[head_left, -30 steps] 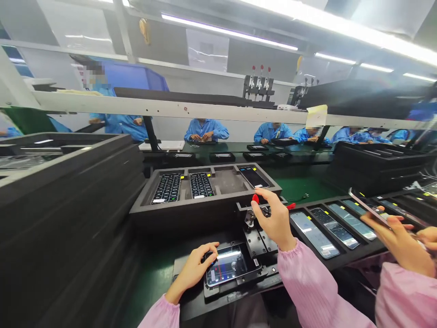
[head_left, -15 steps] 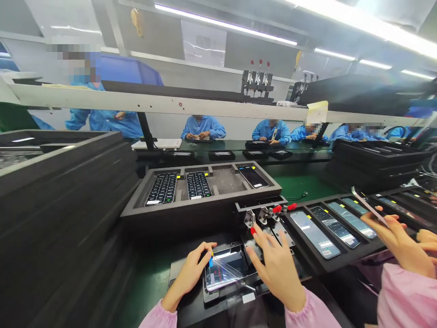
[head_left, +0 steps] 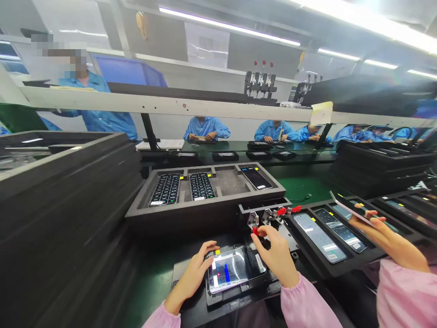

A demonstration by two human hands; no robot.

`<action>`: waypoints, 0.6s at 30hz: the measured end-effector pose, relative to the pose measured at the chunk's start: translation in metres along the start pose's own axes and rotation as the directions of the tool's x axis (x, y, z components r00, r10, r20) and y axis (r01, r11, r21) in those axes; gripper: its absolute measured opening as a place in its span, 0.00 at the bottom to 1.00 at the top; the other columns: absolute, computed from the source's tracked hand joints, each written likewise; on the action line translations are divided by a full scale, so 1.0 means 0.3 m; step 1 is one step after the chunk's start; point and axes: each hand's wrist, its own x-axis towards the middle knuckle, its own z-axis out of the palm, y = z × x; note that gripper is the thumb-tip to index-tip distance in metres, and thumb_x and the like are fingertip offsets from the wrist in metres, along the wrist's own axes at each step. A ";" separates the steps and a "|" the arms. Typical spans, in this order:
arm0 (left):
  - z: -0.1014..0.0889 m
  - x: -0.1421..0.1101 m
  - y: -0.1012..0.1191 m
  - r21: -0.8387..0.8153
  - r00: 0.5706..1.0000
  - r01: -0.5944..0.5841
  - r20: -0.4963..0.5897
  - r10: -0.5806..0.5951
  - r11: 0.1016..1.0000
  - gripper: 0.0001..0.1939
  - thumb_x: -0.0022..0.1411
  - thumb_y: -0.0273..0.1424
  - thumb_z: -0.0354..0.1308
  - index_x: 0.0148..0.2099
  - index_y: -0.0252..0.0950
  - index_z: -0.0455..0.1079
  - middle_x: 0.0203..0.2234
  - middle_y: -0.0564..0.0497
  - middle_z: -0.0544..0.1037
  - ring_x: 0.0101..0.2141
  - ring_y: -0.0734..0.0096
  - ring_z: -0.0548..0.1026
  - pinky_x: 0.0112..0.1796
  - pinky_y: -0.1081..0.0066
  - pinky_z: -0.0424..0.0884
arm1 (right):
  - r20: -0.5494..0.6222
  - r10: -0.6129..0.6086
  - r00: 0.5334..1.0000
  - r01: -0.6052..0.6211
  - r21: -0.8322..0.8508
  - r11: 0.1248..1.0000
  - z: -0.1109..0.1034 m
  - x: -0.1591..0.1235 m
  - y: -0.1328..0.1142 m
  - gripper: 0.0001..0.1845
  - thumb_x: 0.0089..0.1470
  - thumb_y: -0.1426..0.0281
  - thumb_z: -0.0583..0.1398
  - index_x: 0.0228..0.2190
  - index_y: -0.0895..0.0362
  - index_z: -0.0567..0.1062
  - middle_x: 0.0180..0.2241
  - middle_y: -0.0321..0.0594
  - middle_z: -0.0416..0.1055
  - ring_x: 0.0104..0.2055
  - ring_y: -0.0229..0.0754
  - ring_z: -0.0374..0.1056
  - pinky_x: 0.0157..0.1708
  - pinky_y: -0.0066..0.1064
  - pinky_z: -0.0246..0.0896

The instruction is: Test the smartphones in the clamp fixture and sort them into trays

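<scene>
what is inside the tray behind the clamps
A left phone, a second phone beside it, and a mostly dark phone at right. Whatever lies under them is covered.

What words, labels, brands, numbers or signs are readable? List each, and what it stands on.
Readable text: none.
Phone at the left hand: screen and white label too small.
Phones in the raised tray: screens and labels too small.
Phones at right: screens blurred.
Yellow note: no legible writing.
</scene>
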 end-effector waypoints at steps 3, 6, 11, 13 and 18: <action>0.001 -0.005 -0.002 0.015 1.000 -0.004 0.008 0.004 1.000 0.17 0.62 0.34 0.47 0.54 0.43 0.60 0.50 0.47 0.70 0.50 0.60 0.67 0.50 0.62 0.59 | 0.028 0.029 0.999 -0.029 0.015 0.999 0.023 0.015 0.011 0.07 0.55 0.65 0.53 0.28 0.54 0.64 0.28 0.37 0.64 0.31 0.39 0.63 0.35 0.34 0.60; 0.001 -0.007 -0.004 0.035 1.000 0.011 0.009 -0.011 0.999 0.17 0.63 0.35 0.46 0.54 0.43 0.60 0.50 0.48 0.70 0.51 0.60 0.66 0.51 0.63 0.58 | 0.019 0.041 0.999 -0.041 0.046 0.998 0.035 0.023 0.019 0.09 0.55 0.64 0.53 0.25 0.54 0.61 0.26 0.35 0.63 0.30 0.39 0.63 0.34 0.33 0.59; -0.002 -0.010 -0.007 0.060 1.000 0.014 0.026 -0.015 0.998 0.17 0.64 0.36 0.44 0.55 0.44 0.59 0.50 0.50 0.70 0.51 0.62 0.65 0.51 0.65 0.57 | 0.029 0.089 0.996 -0.091 0.102 0.991 0.045 0.027 0.015 0.10 0.55 0.63 0.52 0.25 0.53 0.59 0.26 0.34 0.63 0.30 0.39 0.64 0.33 0.32 0.59; -0.002 -0.012 -0.006 0.074 1.000 0.012 0.028 -0.014 0.997 0.17 0.65 0.35 0.43 0.55 0.44 0.58 0.50 0.50 0.70 0.51 0.62 0.65 0.51 0.65 0.56 | 0.044 0.106 0.993 -0.110 0.124 0.986 0.046 0.026 0.013 0.10 0.55 0.63 0.52 0.25 0.53 0.58 0.26 0.33 0.63 0.30 0.38 0.64 0.32 0.31 0.59; -0.001 -0.020 0.004 0.111 1.000 0.008 0.022 -0.011 0.994 0.17 0.65 0.36 0.44 0.55 0.44 0.57 0.51 0.51 0.69 0.52 0.64 0.64 0.52 0.67 0.56 | 0.110 0.139 0.984 -0.152 0.126 0.980 0.054 0.014 0.029 0.10 0.57 0.60 0.50 0.28 0.53 0.58 0.28 0.34 0.65 0.31 0.39 0.64 0.34 0.31 0.58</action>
